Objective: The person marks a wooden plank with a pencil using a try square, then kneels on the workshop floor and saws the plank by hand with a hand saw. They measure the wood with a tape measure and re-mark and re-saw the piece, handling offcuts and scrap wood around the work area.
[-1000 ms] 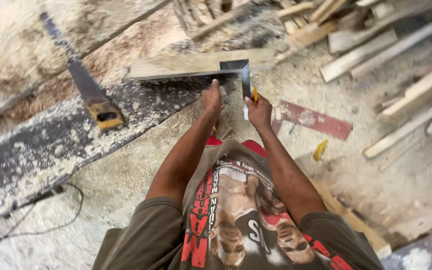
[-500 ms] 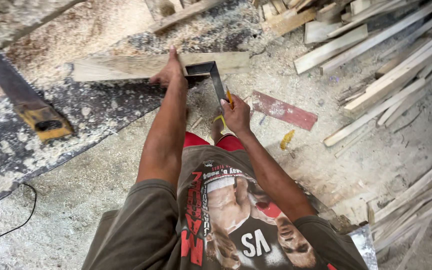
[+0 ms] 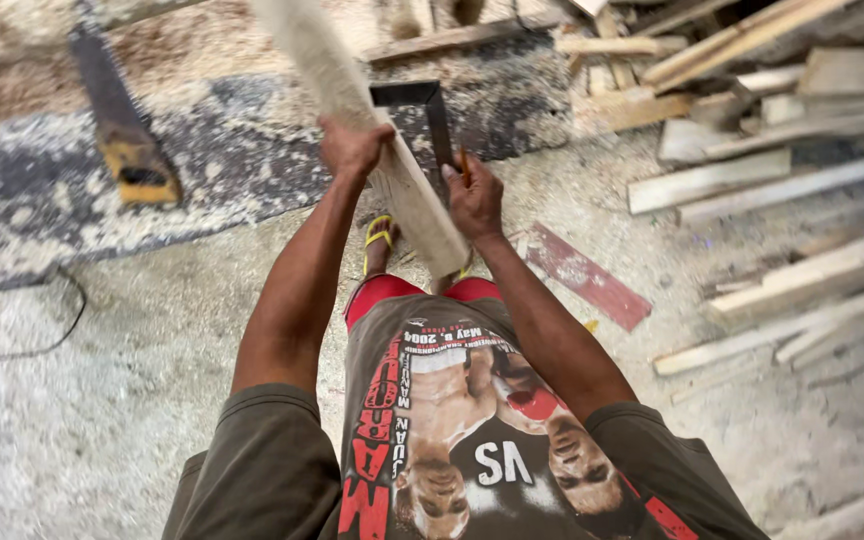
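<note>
My left hand grips a long pale wooden board, which is lifted off the ground and tilts from the upper left down toward my legs. My right hand holds a black metal try square together with a pencil, just to the right of the board. The square's corner points away from me, above a dark sawdust-covered mat.
A hand saw with a yellow handle lies on the mat at the left. Stacked wooden planks and offcuts fill the right side. A red strip of wood lies by my right forearm. A black cable curls at the left.
The board lay flat on the mat under my left hand; now that hand has lifted it and swung it upright toward me. My right hand still holds the square.
</note>
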